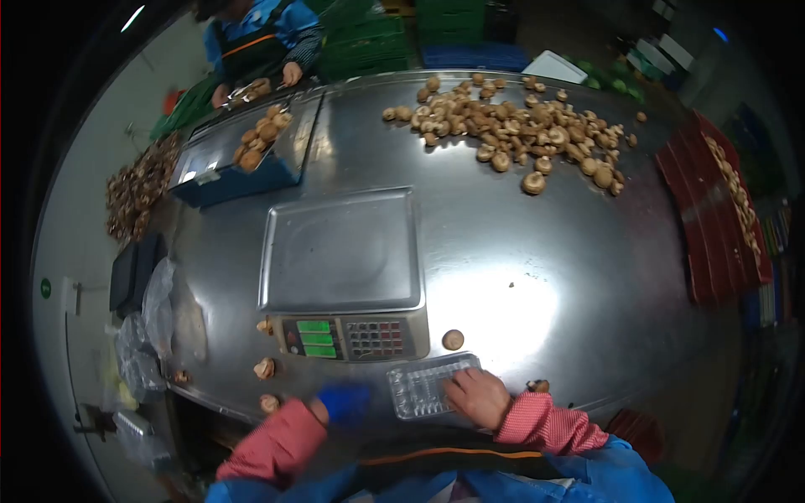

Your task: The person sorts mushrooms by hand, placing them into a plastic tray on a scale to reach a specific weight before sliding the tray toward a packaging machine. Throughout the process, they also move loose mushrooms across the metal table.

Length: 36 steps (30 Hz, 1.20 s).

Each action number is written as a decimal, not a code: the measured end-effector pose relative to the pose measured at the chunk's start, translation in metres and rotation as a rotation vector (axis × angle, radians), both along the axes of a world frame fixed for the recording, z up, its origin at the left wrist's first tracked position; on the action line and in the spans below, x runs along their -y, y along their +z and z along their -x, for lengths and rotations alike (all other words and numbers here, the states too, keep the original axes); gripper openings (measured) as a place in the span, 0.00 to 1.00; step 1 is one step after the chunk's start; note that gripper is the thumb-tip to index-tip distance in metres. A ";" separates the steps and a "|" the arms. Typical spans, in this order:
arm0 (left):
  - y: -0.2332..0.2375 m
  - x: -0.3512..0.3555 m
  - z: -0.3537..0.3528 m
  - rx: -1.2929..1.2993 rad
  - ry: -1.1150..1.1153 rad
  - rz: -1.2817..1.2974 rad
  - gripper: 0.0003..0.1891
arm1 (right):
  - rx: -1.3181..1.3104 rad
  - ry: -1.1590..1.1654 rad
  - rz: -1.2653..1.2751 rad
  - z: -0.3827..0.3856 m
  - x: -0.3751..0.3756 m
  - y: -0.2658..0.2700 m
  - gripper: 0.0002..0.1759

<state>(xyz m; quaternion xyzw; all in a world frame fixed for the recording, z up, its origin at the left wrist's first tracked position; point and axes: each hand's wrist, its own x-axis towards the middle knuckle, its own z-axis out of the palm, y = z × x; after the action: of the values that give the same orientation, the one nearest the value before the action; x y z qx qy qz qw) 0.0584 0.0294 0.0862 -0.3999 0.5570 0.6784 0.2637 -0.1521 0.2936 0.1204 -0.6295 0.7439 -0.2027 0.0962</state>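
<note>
A clear plastic punnet [418,391] with a ribbed base sits on the metal table near the front edge. My right hand [478,396], bare, grips its right side with the fingers bent over the rim. My left hand [345,403], in a blue glove, is left of the punnet and smeared by motion, so its fingers cannot be made out. A single brown mushroom [453,339] lies just behind the punnet. Behind my left hand stands a weighing scale [356,337] with green displays; its steel pan [340,251] has nothing on it.
A large heap of mushrooms [511,126] covers the far side. A red crate [700,218] stands at right. Several loose mushroom pieces [265,369] lie left of the scale. Across the table, a co-worker [260,42] handles mushrooms beside another scale [243,180]. Plastic bags [158,310] lie at left.
</note>
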 end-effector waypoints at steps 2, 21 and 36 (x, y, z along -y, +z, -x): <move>-0.071 -0.050 -0.040 -0.232 -0.332 0.154 0.11 | -0.059 -0.096 0.077 0.014 0.017 0.004 0.15; -0.069 -0.123 0.237 -0.509 -0.530 0.889 0.26 | 0.470 -0.241 -0.250 0.013 -0.084 -0.050 0.10; -0.047 -0.207 0.275 -0.740 -1.102 0.610 0.20 | 0.239 0.095 -0.086 0.030 -0.115 -0.049 0.18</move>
<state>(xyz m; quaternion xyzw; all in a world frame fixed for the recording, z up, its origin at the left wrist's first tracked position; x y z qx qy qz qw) -0.2169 0.2359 0.0388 0.1381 0.8944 0.3526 0.2381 -0.1825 0.4090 0.0714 -0.6307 0.7046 -0.2394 0.2202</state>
